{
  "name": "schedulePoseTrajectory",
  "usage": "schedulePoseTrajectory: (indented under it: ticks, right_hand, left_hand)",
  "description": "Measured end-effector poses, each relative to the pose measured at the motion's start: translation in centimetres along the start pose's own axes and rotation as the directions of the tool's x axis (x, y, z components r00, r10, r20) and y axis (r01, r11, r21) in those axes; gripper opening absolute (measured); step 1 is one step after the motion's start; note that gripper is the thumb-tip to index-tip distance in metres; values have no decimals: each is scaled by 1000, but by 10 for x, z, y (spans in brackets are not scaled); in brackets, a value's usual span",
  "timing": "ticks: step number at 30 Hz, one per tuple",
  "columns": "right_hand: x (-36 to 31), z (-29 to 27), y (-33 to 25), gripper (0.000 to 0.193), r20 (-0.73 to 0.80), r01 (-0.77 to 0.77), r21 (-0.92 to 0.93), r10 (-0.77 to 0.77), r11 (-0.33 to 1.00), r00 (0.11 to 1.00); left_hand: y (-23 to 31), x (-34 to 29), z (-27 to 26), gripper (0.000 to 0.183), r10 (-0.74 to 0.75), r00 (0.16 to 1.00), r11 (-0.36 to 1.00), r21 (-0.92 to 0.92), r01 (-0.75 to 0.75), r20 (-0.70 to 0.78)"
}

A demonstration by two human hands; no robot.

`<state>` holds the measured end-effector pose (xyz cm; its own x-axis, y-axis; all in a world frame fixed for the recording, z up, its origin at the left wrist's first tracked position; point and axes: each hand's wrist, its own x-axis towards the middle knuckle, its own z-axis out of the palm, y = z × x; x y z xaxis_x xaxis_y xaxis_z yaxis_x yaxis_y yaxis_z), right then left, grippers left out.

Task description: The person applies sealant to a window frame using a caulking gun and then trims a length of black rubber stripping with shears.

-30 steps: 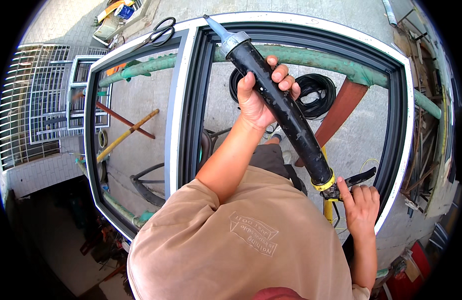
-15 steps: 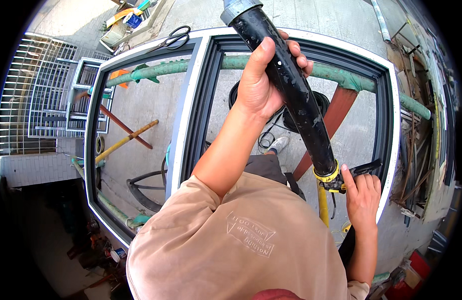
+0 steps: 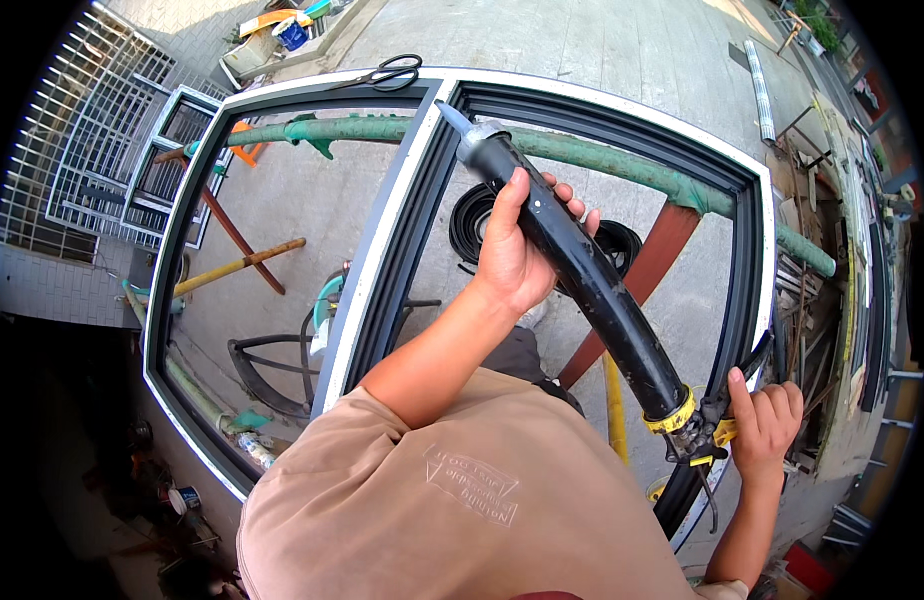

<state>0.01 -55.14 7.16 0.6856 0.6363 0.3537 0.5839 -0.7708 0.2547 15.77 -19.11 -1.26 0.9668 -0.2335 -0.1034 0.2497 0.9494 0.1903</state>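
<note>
A caulking gun (image 3: 597, 285) with a long black barrel lies slantwise above the window frame (image 3: 358, 250). Its grey nozzle points to the far left, with the tip by the frame's middle bar. My left hand (image 3: 522, 245) wraps the barrel from below, thumb on top. At the near right end, past a yellow collar (image 3: 672, 412), my right hand (image 3: 764, 425) grips the black handle and trigger, its index finger raised along it. Part of the handle is hidden behind the fingers. Black-handled scissors (image 3: 390, 73) rest on the frame's far edge.
Green pipes (image 3: 622, 170) and a red-brown leg (image 3: 637, 290) support the frame. Coiled black strip (image 3: 474, 222) lies on the floor under it. A metal grille (image 3: 67, 150) stands at left, and scrap lengths (image 3: 797, 340) are piled at right. A blue bucket (image 3: 292, 35) is at the far left.
The caulking gun has come down and nearer, with both hands on it, so its whole nozzle now shows. The right hand has shifted right and nearer. The view has turned slightly.
</note>
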Motion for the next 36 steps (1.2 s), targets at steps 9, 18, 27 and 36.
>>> schedulePoseTrajectory:
  ticks: [9, 18, 27, 36]
  right_hand:
    - [34, -43, 18, 54, 94, -62, 235, 41, 970, 995]
    - [126, 14, -4, 53, 324, -35, 441, -123, 897, 938]
    - [227, 114, -47, 54, 425, -68, 664, -301, 745, 853]
    - [255, 271, -118, 36, 718, -406, 605, -250, 685, 649]
  left_hand:
    - [-31, -13, -45, 54, -221, 918, 968, 42, 248, -329]
    - [-15, -29, -154, 46, -302, 668, 946, -125, 301, -680]
    - [23, -50, -204, 32, -117, 526, 992, -129, 14, -842]
    - [31, -79, -213, 44, 18, 535, 997, -23, -70, -844]
